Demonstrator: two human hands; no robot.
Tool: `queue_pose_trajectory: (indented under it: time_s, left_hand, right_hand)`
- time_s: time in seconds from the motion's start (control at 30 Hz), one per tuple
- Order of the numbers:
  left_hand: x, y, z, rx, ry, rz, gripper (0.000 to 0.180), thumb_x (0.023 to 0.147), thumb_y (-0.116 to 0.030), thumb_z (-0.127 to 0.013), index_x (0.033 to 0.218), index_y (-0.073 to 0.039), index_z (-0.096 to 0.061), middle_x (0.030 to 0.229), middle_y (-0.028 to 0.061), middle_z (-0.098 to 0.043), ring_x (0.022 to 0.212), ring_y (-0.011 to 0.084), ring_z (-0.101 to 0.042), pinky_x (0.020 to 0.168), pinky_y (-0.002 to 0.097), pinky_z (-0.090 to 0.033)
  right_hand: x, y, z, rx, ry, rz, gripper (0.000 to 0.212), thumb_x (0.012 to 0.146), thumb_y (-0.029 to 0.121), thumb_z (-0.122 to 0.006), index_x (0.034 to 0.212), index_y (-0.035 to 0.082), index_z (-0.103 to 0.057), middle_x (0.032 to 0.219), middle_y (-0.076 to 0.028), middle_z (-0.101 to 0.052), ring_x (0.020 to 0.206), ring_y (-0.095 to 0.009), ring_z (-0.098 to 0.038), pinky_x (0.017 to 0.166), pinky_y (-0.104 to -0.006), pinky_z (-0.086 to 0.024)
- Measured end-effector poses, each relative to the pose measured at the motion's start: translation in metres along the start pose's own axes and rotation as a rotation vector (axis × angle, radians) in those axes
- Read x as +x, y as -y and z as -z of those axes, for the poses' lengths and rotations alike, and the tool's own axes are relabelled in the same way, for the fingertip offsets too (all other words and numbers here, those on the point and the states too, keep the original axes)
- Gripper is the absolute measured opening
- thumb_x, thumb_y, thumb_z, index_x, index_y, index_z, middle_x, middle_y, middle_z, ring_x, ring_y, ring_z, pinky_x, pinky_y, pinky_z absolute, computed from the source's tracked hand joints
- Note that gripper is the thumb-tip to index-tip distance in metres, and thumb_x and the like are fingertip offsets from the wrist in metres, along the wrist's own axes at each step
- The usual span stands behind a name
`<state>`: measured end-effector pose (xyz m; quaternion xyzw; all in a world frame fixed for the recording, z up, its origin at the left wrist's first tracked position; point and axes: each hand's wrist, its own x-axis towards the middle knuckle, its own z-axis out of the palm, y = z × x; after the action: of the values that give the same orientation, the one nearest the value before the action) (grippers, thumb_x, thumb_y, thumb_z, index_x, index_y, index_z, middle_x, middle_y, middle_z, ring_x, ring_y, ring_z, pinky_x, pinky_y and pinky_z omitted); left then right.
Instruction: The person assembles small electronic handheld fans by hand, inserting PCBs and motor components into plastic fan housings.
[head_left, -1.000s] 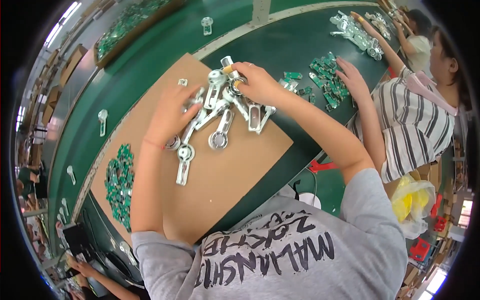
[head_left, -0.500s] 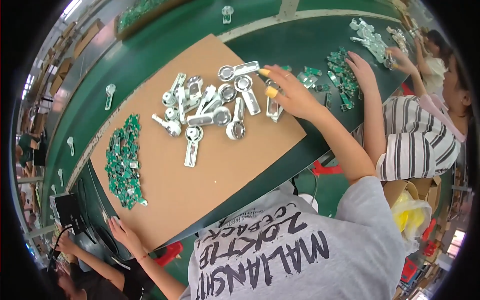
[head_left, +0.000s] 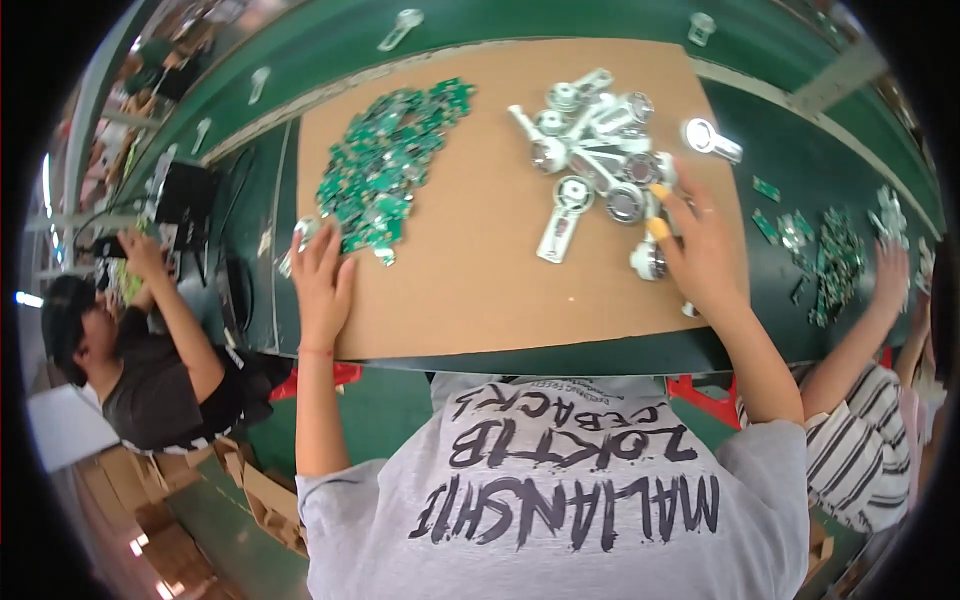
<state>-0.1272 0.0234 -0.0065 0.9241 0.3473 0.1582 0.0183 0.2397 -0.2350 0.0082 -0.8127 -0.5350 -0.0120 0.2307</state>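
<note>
My left hand point(head_left: 322, 285) lies at the left edge of a brown cardboard sheet point(head_left: 480, 300), its fingers stretched. The fingertips are at a small white round-headed part point(head_left: 306, 232), mostly covered by them. My right hand point(head_left: 708, 255), with yellow finger cots on two fingers, reaches over the right side of a pile of white handle-shaped housings with round silvery heads point(head_left: 625, 203). Its fingers are apart, close to or touching the nearest housings. One housing point(head_left: 565, 220) lies at the front of the pile. Green circuit boards point(head_left: 385, 165) are heaped on the left half of the cardboard.
A lone housing point(head_left: 712, 140) lies past the cardboard's right edge. Further right are more boards point(head_left: 835, 265) and a co-worker's hand point(head_left: 890, 275). Another person point(head_left: 150, 350) sits at the left, near a black box point(head_left: 185, 205). Single housings point(head_left: 402, 30) lie on the green belt behind.
The view has swung left. My right hand has drawn from the far right housings to the pile's right side. My left hand's fingers have come to the small white part.
</note>
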Motion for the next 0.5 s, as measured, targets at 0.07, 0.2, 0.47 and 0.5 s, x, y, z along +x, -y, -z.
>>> queue_pose_trajectory:
  time_s: [0.07,0.2,0.47,0.5]
  left_hand:
    - [0.003,-0.002,-0.002,0.020,0.010,-0.055,0.034,0.085,-0.018,-0.055,0.117,-0.006,-0.055,0.129,0.0101,-0.045,0.129,0.0375,-0.024,0.106,0.0448,-0.021]
    - [0.007,-0.011,-0.006,-0.043,0.047,-0.028,0.032,0.087,-0.020,-0.053,0.115,-0.006,-0.057,0.131,0.0111,-0.041,0.132,0.0380,-0.019,0.106,0.0458,-0.020]
    - [0.032,-0.032,-0.020,-0.118,0.070,-0.078,0.032,0.088,-0.023,-0.053,0.119,-0.015,-0.057,0.132,0.0122,-0.038,0.133,0.0376,-0.017,0.105,0.0449,-0.024]
    - [0.037,-0.040,-0.021,-0.131,0.072,-0.096,0.033,0.088,-0.024,-0.053,0.120,-0.016,-0.056,0.132,0.0121,-0.038,0.133,0.0376,-0.017,0.105,0.0446,-0.024]
  right_hand:
    - [0.001,0.001,0.002,0.054,-0.004,-0.027,0.031,0.074,0.013,-0.064,0.104,0.006,-0.058,0.135,-0.008,-0.040,0.105,-0.029,-0.051,0.083,-0.0387,-0.043]
    - [0.000,0.003,0.007,0.032,0.030,-0.107,0.031,0.076,0.010,-0.061,0.107,0.006,-0.058,0.136,-0.007,-0.040,0.102,-0.027,-0.054,0.079,-0.0355,-0.046]
    - [-0.006,-0.018,0.019,0.030,-0.079,-0.143,0.025,0.083,0.007,-0.054,0.108,0.001,-0.056,0.130,-0.008,-0.045,0.110,-0.027,-0.049,0.087,-0.0328,-0.043]
    - [-0.005,-0.017,0.024,0.095,-0.085,-0.207,0.025,0.085,0.006,-0.052,0.109,0.000,-0.055,0.128,-0.009,-0.046,0.111,-0.027,-0.048,0.089,-0.0327,-0.041]
